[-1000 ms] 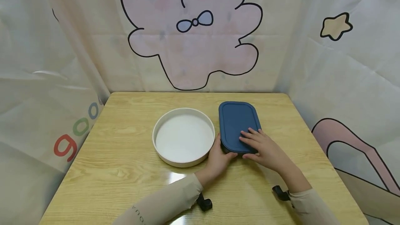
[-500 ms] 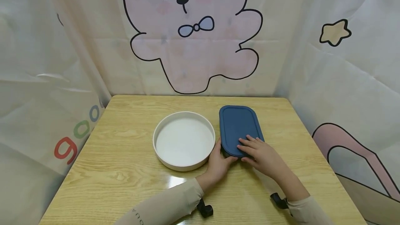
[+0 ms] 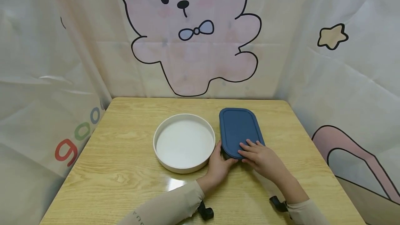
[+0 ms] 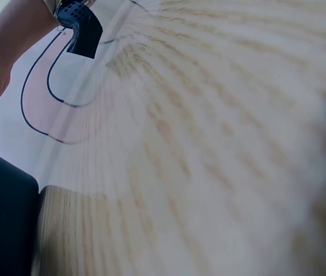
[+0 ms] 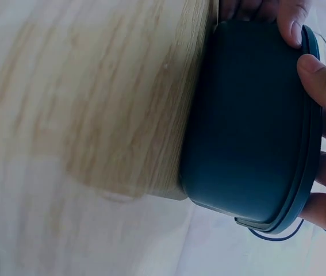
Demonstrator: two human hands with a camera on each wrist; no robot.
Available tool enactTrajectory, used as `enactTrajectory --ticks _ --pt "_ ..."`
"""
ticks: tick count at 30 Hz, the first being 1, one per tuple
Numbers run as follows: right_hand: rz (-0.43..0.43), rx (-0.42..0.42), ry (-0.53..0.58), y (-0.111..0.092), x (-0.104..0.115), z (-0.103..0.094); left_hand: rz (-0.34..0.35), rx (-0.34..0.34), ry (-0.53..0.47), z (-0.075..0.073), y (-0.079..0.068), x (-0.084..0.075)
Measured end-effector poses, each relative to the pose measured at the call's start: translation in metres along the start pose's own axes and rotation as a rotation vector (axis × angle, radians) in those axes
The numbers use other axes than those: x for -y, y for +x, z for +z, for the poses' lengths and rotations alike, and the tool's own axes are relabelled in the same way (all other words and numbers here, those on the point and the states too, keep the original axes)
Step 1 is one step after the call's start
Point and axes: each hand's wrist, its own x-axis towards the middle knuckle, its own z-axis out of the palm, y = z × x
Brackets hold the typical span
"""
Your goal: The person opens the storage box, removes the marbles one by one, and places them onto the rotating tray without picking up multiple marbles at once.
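A dark blue lidded food container point(image 3: 239, 126) rests on the table right of a round white dish point(image 3: 184, 143). My left hand point(image 3: 216, 166) grips its near left corner, thumb along the front wall and fingers by the left side, between container and dish. With fingers spread and fairly straight, my right hand point(image 3: 264, 159) lies on the lid's near right part. In the right wrist view, the right thumb point(image 5: 323, 80) touches the rim of the lid point(image 5: 309, 132), close to the left thumb point(image 5: 292, 26). The lid sits on the container; its contents are hidden.
The wooden table point(image 3: 112, 173) has its far edge against a cartoon-printed curtain point(image 3: 193, 55). More printed curtain hangs at both sides. A black wrist device point(image 3: 205, 211) shows under the left sleeve, another black device point(image 3: 277, 204) at the right wrist.
The head view has tilted up a little, so everything sits lower. My right hand has slid slightly toward the lid's near edge. My left hand keeps its hold on the food container.
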Motion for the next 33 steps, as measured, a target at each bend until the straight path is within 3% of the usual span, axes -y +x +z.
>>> enactTrajectory --ticks 8,14,33 --pt "0.041 -0.044 0.020 0.001 0.003 -0.001 0.001 -0.011 0.014 -0.002 0.000 0.003" --pt "0.007 -0.056 -0.001 0.008 0.003 -0.003 -0.015 -0.033 0.009 -0.005 0.000 0.002" --pt "0.034 -0.180 -0.015 0.013 0.003 -0.033 -0.011 -0.032 -0.023 0.001 0.000 -0.002"
